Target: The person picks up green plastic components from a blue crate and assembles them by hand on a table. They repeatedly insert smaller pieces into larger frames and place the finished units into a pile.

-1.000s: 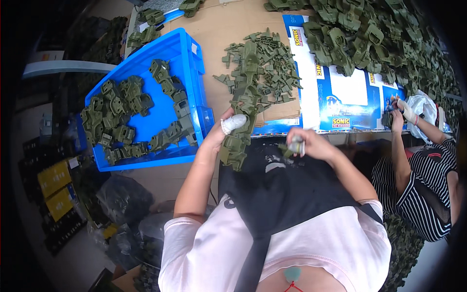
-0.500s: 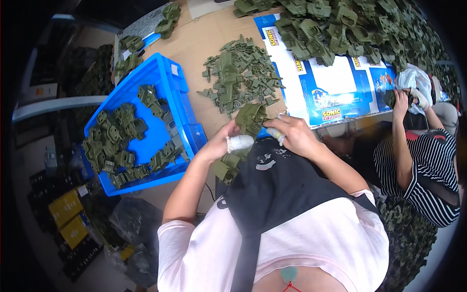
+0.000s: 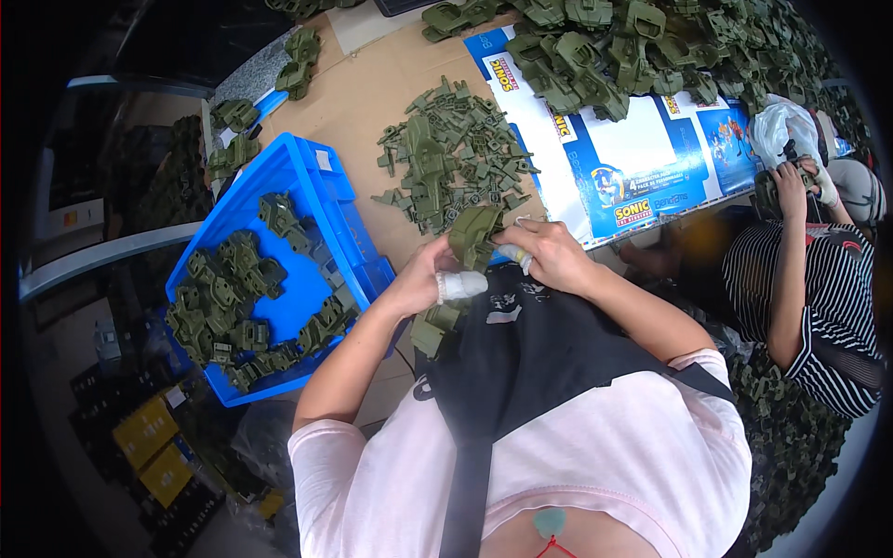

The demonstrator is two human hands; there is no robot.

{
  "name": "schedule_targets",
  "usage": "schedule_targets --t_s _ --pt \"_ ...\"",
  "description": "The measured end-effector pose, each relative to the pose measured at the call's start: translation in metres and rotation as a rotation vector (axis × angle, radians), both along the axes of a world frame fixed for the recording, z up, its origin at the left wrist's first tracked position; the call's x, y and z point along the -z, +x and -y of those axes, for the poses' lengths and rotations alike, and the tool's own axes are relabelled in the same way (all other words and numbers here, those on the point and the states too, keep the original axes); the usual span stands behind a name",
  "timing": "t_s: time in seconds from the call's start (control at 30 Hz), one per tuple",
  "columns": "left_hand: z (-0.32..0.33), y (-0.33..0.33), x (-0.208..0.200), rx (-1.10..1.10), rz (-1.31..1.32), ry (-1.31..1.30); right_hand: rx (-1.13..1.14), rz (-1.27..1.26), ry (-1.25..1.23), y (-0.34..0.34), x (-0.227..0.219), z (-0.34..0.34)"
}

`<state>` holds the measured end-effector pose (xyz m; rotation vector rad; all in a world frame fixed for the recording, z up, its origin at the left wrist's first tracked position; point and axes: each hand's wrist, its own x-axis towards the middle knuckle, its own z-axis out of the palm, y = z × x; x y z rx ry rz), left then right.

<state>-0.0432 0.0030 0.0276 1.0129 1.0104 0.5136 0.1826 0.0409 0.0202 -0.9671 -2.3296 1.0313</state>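
In front of my dark apron, my left hand (image 3: pixel 430 277) is closed around an olive-green moulded plastic part (image 3: pixel 474 232). Its lower end (image 3: pixel 433 330) sticks out below my hand. A white covering wraps one of the left fingers. At the part's right edge, the fingers of my right hand (image 3: pixel 556 259) are pinched together and touch it. Whatever small thing lies between those fingertips is hidden. A pile of small green plastic pieces (image 3: pixel 479 153) lies on the cardboard just beyond my hands, with a larger green part (image 3: pixel 428 163) on it.
At the left stands a blue plastic bin (image 3: pixel 312 167) holding several green parts (image 3: pixel 223 288). A printed blue-and-white cardboard sheet (image 3: pixel 642 153) and a big heap of green parts (image 3: pixel 642 46) lie at the far right. A co-worker in a striped top (image 3: pixel 809 279) handles a part there.
The view has shifted a little, so the bin and table sit slightly differently in it. The held part is tilted a bit more, and both hands keep their places on it.
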Motion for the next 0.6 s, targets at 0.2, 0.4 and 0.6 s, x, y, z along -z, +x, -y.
schedule_targets --t_s 0.2,0.4,0.6 --pt "-0.003 -0.007 -0.005 0.013 -0.09 0.131 -0.01 -0.106 -0.034 -0.01 0.0 -0.013" --pt "-0.018 -0.023 0.019 -0.114 -0.103 0.037 -0.031 -0.188 -0.206 -0.001 0.033 -0.052" --pt "-0.04 -0.012 0.025 -0.771 0.273 -0.121 0.519 0.31 0.264 0.021 0.152 -0.073"
